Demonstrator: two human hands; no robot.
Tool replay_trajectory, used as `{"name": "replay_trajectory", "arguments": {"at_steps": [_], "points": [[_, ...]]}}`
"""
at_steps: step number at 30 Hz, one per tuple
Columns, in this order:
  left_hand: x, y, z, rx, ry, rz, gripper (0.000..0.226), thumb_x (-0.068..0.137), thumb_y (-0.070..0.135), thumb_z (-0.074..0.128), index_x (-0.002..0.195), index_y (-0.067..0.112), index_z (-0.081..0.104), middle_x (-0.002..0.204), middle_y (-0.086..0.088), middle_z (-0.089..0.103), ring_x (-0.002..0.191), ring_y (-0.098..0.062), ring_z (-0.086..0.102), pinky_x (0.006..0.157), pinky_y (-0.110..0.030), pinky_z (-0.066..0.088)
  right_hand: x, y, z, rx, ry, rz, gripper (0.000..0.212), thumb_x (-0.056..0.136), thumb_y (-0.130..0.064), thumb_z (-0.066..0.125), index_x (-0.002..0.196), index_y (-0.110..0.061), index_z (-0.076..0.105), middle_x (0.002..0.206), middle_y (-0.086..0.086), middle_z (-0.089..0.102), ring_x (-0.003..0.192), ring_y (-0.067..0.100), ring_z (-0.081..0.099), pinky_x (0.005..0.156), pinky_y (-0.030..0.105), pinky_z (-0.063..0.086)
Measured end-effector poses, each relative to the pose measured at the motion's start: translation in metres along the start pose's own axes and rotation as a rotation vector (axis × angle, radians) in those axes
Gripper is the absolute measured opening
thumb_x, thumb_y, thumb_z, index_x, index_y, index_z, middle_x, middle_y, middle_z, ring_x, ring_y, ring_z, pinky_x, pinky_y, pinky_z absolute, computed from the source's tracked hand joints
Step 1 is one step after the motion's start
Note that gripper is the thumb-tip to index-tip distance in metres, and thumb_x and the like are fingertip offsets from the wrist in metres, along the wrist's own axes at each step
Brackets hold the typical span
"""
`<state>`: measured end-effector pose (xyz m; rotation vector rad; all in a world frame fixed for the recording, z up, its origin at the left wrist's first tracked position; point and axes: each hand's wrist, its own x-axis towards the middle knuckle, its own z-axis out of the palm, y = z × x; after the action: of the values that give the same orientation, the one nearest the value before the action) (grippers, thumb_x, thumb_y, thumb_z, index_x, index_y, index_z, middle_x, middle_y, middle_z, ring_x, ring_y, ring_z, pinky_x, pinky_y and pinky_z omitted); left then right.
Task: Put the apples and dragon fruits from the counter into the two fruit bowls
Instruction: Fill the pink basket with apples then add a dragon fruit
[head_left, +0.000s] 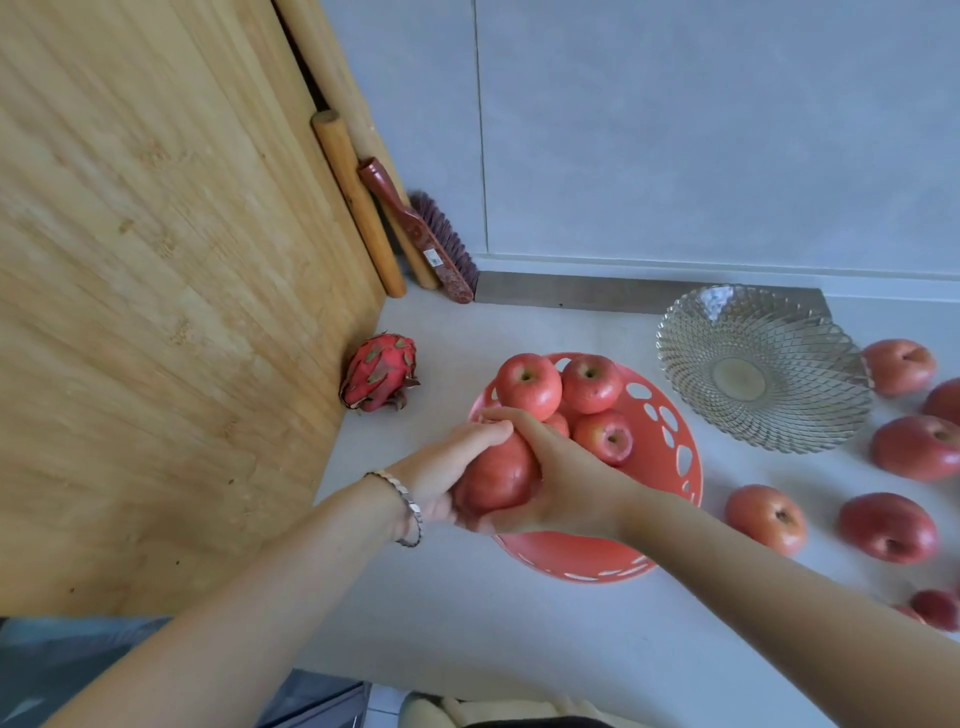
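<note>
A: Where's the fruit that's being handled?

B: One apple is cupped between both hands. The left hand curls round it from the nine o'clock side and the right hand from three o'clock, with the fingertips meeting over the top. Neither hand has anything else in it.

A: Why two hands for one apple?

B: My guess is that it's large and the coral bowl already has a heap in it. Lowering it gently would keep the others from rolling. It hangs over the bowl's rim at about eight o'clock, where there's room.

A: How does it look?

B: The skin is red-pink and faintly speckled, and it looks rather long from this angle. The fingers hide the stem and base. It seems firm and smooth, so it should sit well if set down, not dropped.

A: And the rest?

B: The piled apples crowd the bowl's twelve o'clock half, stems up. The glass bowl stands at two o'clock from the coral one and holds no fruit. The loose apples lie on the counter from three to four o'clock. A dragon fruit rests at ten o'clock against an upright wooden board.

A: How far along is it?

B: Under halfway, I'd judge.
</note>
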<state>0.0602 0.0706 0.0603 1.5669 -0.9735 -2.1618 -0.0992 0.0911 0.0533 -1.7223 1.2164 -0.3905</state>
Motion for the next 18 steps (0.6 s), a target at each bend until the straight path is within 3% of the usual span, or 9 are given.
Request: {"name": "replay_trajectory", "arguments": {"at_steps": [2,4,7,10,13,15,18], "points": [[-0.001,0.000,0.016,0.062,0.019,0.026,0.024,0.086,0.050,0.049,0.104,0.034,0.051,0.094,0.002,0.071,0.068,-0.014,0.070,0.051,-0.028,0.053,-0.008,0.005,-0.004,-0.036,0.066,0.012,0.085,0.046,-0.050,0.080,0.119,-0.044,0.036,0.123,-0.008,0.046,0.110,0.005,0.048,0.091,0.018,0.038],[-0.001,-0.003,0.025,0.275,0.004,0.125,0.024,0.084,0.056,0.044,0.103,0.042,0.047,0.110,0.004,0.057,0.064,-0.014,0.065,0.045,-0.024,0.047,-0.016,0.013,-0.006,-0.095,0.144,0.047,0.081,0.040,-0.055,0.077,0.111,-0.047,0.037,0.116,-0.011,0.040,0.100,-0.002,0.044,0.081,0.008,0.032],[-0.004,-0.004,0.030,0.384,0.003,0.220,0.021,0.074,0.055,0.041,0.085,0.039,0.049,0.100,0.009,0.053,0.051,-0.011,0.063,0.042,-0.021,0.045,-0.028,0.031,-0.007,-0.117,0.280,0.100,0.079,0.036,-0.058,0.070,0.108,-0.047,0.038,0.111,-0.012,0.039,0.098,0.000,0.042,0.076,0.004,0.028],[0.000,-0.010,0.023,0.405,0.122,0.271,0.007,0.085,0.040,0.052,0.085,0.033,0.055,0.083,0.008,0.061,0.052,-0.004,0.063,0.052,-0.022,0.049,-0.039,0.057,-0.009,-0.070,0.384,0.191,0.079,0.048,-0.041,0.081,0.118,-0.043,0.043,0.112,-0.005,0.038,0.099,0.007,0.044,0.083,0.011,0.031],[0.007,-0.023,0.015,0.492,0.227,0.267,0.007,0.086,0.026,0.057,0.092,0.028,0.057,0.081,0.002,0.065,0.065,-0.008,0.064,0.067,-0.026,0.050,-0.050,0.078,-0.004,-0.108,0.335,0.255,0.076,0.051,-0.034,0.083,0.118,-0.040,0.047,0.112,-0.003,0.037,0.099,0.010,0.046,0.083,0.016,0.035],[0.009,-0.029,0.014,0.502,0.248,0.257,0.007,0.085,0.023,0.058,0.088,0.029,0.058,0.083,0.000,0.067,0.079,-0.017,0.067,0.077,-0.033,0.051,-0.053,0.083,0.003,-0.111,0.270,0.201,0.077,0.049,-0.034,0.084,0.116,-0.036,0.048,0.115,-0.005,0.040,0.104,0.008,0.047,0.087,0.017,0.037],[0.010,-0.034,0.015,0.487,0.279,0.275,0.010,0.085,0.018,0.059,0.082,0.028,0.059,0.084,0.001,0.067,0.077,-0.013,0.067,0.079,-0.034,0.052,-0.050,0.085,0.014,-0.103,0.230,0.110,0.078,0.048,-0.036,0.083,0.116,-0.032,0.047,0.114,-0.012,0.045,0.107,0.003,0.044,0.094,0.016,0.036]]}}
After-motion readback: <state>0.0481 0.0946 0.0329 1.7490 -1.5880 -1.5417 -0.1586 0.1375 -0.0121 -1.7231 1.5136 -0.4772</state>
